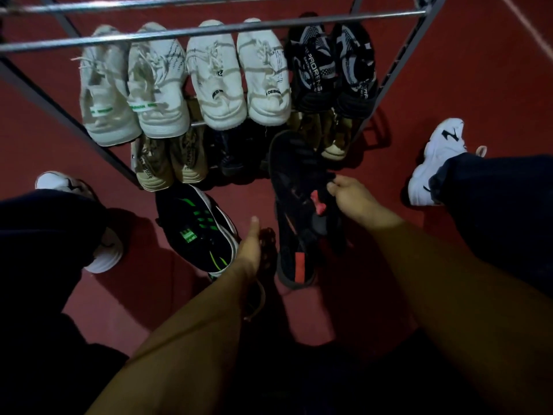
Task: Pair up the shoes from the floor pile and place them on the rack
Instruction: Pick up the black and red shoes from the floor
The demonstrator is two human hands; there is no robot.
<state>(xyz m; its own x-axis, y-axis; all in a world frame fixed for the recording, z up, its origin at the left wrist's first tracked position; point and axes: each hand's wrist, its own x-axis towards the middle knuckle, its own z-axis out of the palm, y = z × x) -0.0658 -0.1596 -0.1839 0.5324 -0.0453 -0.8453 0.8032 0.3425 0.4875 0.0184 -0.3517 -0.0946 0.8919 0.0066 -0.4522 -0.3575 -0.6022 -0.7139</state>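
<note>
My right hand (pixel 354 199) grips a black shoe with red tabs (pixel 299 205) by its collar, toe pointing at the rack's lower shelf. My left hand (pixel 250 250) is closed around a dark shoe (pixel 266 244) that is mostly hidden behind it, a lace dangling below. A black shoe with green stripes (pixel 197 229) lies on the red floor just left of my left hand. The metal rack (pixel 209 29) holds two white pairs and a black patterned pair (pixel 332 67) on its middle shelf.
On the lower shelf stand a tan pair (pixel 170 163), dark shoes (pixel 230 154) and another tan shoe (pixel 335 139). My own feet in white sneakers (pixel 437 163) rest on the floor at either side. Red floor surrounds the rack.
</note>
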